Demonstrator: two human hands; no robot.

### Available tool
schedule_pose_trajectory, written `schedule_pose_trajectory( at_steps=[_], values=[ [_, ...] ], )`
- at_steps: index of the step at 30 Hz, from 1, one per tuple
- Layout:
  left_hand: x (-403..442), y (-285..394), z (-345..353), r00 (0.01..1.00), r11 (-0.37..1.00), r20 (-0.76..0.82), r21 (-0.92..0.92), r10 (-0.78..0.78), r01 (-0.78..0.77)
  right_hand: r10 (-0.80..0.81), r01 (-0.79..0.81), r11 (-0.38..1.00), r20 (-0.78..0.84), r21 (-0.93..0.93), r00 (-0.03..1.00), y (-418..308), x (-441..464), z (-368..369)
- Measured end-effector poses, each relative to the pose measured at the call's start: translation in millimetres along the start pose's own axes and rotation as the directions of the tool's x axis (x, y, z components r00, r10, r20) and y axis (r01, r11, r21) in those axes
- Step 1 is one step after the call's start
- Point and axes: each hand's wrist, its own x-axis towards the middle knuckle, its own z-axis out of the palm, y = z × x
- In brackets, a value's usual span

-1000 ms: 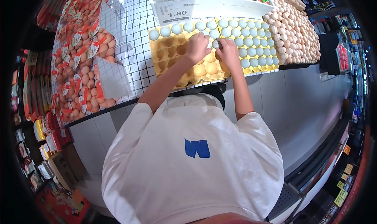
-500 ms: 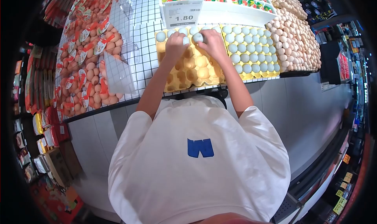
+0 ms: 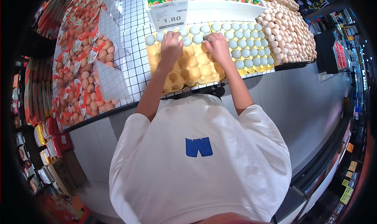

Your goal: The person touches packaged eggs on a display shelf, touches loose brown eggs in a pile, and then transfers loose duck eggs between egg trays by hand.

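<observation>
The partly filled yellow tray (image 3: pixel 194 61) lies in the upper middle of the frame, its near cups bare. Pale blue eggs (image 3: pixel 197 39) run along its back edge, with a few more in the row in front. Half a second ago the hands were close together, each with an egg at its fingertips; now they are spread, and two eggs of that front row show between them. That suggests the row is partly stocked (cups hidden under the hands may differ).

The left hand (image 3: pixel 171 45) curls over the tray's back rows; whether it is closed on an egg is hidden. The right hand (image 3: pixel 218 47) bends its thumb and fingers down at the tray's right side by a shadowed egg, but I can't tell if it is gripped.

To the right is a fuller yellow tray (image 3: pixel 251 71), behind stands a price sign (image 3: pixel 169 15), and brown eggs (image 3: pixel 286 39) fill the upper right.
</observation>
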Motion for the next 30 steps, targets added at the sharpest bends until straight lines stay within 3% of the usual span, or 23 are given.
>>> schedule_pose_trajectory(
  at_steps=[5, 7, 8, 11, 14, 15, 17, 20, 24, 26, 27, 29, 30],
  values=[
    [0, 62, 19, 0.968, 0.954, 0.224, -0.296, 0.113, -0.043, 0.177, -0.187, 0.980, -0.131, -0.068, 0.975, 28, -57, -54],
    [-2, 90, 30, 0.868, 0.905, 0.436, -0.424, 0.237, -0.034, 0.268, -0.288, 0.951, -0.160, -0.111, 0.950, 36, -78, -69],
    [-4, 102, 34, 0.838, 0.899, 0.465, -0.434, 0.285, -0.065, 0.275, -0.295, 0.948, -0.163, -0.120, 0.948, 38, -86, -74],
    [-16, 126, 56, 0.790, 0.869, 0.487, -0.481, 0.372, -0.113, 0.341, -0.360, 0.913, -0.124, -0.191, 0.932, 41, -108, -82],
    [-27, 141, 76, 0.773, 0.880, 0.438, -0.343, 0.459, -0.329, 0.380, -0.374, 0.907, -0.008, -0.195, 0.925, 35, -111, -82],
    [-29, 145, 80, 0.771, 0.878, 0.438, -0.347, 0.463, -0.330, 0.383, -0.377, 0.905, -0.009, -0.198, 0.924, 32, -112, -81],
    [-30, 150, 89, 0.753, 0.909, 0.509, -0.211, 0.417, -0.361, 0.399, -0.385, 0.891, 0.011, -0.240, 0.917, 27, -112, -78],
    [-23, 153, 87, 0.724, 0.909, 0.551, -0.217, 0.415, -0.356, 0.347, -0.335, 0.909, 0.003, -0.246, 0.938, 32, -112, -75],
    [-13, 145, 67, 0.759, 0.930, 0.539, -0.248, 0.366, -0.272, 0.339, -0.322, 0.918, 0.034, -0.230, 0.940, 32, -107, -83],
    [-2, 137, 36, 0.859, 0.939, 0.469, -0.343, 0.204, -0.035, 0.401, -0.400, 0.905, -0.025, -0.144, 0.916, 25, -105, -88],
    [3, 123, 18, 0.912, 0.930, 0.362, -0.364, 0.193, -0.053, 0.398, -0.396, 0.908, -0.015, -0.138, 0.917, 20, -102, -90],
    [12, 85, -14, 0.913, 0.948, 0.408, -0.279, -0.025, 0.151, 0.472, -0.477, 0.878, -0.095, -0.038, 0.876, 11, -95, -95],
    [13, 62, -27, 0.937, 0.975, 0.342, -0.174, -0.070, 0.137, 0.410, -0.417, 0.909, -0.142, -0.022, 0.901, 15, -95, -90]
  ],
)
